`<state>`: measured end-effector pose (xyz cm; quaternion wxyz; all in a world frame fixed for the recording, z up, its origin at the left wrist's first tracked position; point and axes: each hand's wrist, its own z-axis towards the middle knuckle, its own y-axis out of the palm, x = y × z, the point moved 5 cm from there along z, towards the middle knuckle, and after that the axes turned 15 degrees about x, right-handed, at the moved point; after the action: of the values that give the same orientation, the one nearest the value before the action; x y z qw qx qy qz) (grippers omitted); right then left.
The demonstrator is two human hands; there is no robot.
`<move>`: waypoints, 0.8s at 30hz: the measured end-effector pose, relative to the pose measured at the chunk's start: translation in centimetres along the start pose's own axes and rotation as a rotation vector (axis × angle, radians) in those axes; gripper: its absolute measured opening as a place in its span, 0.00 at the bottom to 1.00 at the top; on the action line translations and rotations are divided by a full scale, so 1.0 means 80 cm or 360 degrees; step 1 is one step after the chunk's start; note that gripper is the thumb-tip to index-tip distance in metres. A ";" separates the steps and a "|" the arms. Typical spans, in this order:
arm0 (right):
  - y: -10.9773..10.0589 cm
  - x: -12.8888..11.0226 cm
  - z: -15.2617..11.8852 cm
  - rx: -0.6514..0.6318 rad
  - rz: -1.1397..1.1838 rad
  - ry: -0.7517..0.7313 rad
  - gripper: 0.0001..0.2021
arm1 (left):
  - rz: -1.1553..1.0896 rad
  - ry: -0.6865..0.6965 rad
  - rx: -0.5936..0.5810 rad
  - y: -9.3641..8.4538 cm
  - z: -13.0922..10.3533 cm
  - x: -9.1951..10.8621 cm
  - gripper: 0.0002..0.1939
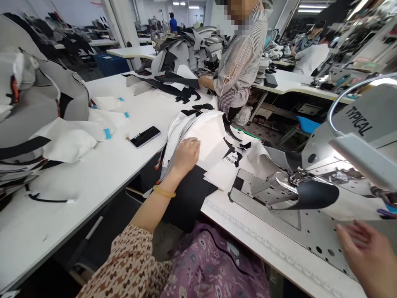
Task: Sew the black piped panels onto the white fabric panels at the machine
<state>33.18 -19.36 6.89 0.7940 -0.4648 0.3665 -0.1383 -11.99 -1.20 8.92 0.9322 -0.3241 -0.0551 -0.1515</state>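
Cloth panels (212, 140): pale, stacked at the centre, between the left bench and the sewing machine (325, 165); the curved, layered edge runs from 7 to 1 o'clock, and the cloth stretches toward 4 o'clock.
Black trim (229, 128): along the panels' 1-to-3 o'clock side, near the barcode label (231, 157).
Left bench (108, 178): white; phone (145, 136) at 10 o'clock from the left grip, grey covers (72, 97) beyond.
Room: a workshop; co-worker (240, 66) at 1 o'clock, heaped pieces (198, 47) at 12.
Left grip (186, 155): fingers curled; whether they pinch cannot be told; the panels lie directly beneath and toward 3 o'clock.
Right grip (369, 252): fingers parted, near the machine; the panels lie toward 10 o'clock.
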 end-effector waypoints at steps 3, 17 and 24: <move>0.016 0.017 -0.040 -0.0202 0.0092 -0.0019 0.24 | -0.0227 -0.0410 -0.0183 0.041 0.009 -0.048 0.16; 0.128 -0.070 -0.179 -0.0817 0.0760 -0.0280 0.27 | -0.1208 -0.1232 -0.0417 0.059 -0.010 0.008 0.05; 0.118 -0.100 -0.143 -0.1179 0.1151 0.0679 0.28 | -0.2481 -0.2404 -0.0662 0.048 -0.151 0.150 0.24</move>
<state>18.33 -17.17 -0.85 0.4828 -0.5191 0.6792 0.1898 0.65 -8.82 -0.42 0.2350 -0.3602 -0.7728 -0.4668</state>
